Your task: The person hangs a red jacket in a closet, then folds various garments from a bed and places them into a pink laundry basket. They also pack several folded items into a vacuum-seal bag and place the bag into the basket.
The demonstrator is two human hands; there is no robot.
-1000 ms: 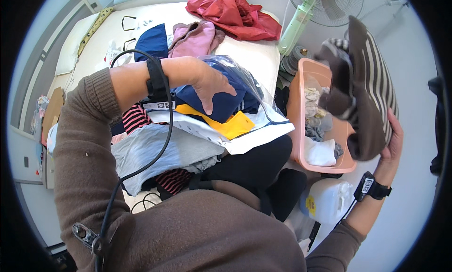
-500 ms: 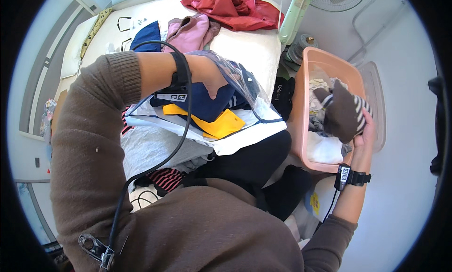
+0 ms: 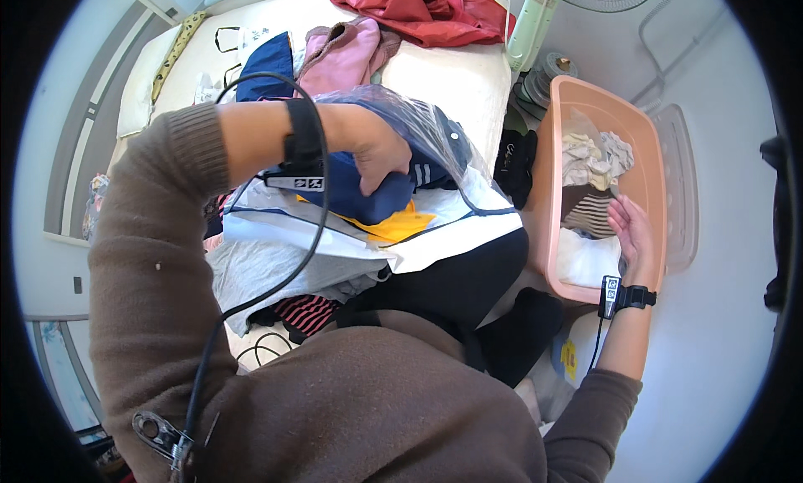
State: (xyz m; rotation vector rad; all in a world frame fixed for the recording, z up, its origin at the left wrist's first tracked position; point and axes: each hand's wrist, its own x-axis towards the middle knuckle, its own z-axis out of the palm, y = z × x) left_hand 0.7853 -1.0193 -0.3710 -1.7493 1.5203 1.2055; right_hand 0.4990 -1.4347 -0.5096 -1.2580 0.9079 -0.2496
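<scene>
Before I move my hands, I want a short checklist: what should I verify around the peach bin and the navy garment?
1. Brown striped garment inside the peach bin: ok, it lies among other cloths.
2. Bin open on top: ok, the translucent lid is off, at its right.
3. Right hand free of the striped garment: cannot tell, fingers are at its edge.
4. Left hand firmly gripping the navy garment: cannot tell.
5. Black cable clear of the left wrist: not ok, it crosses there in view.

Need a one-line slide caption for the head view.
Left hand on dark blue clothing in a white-and-clear bag; right hand at striped brown cloth inside a peach bin.
</scene>
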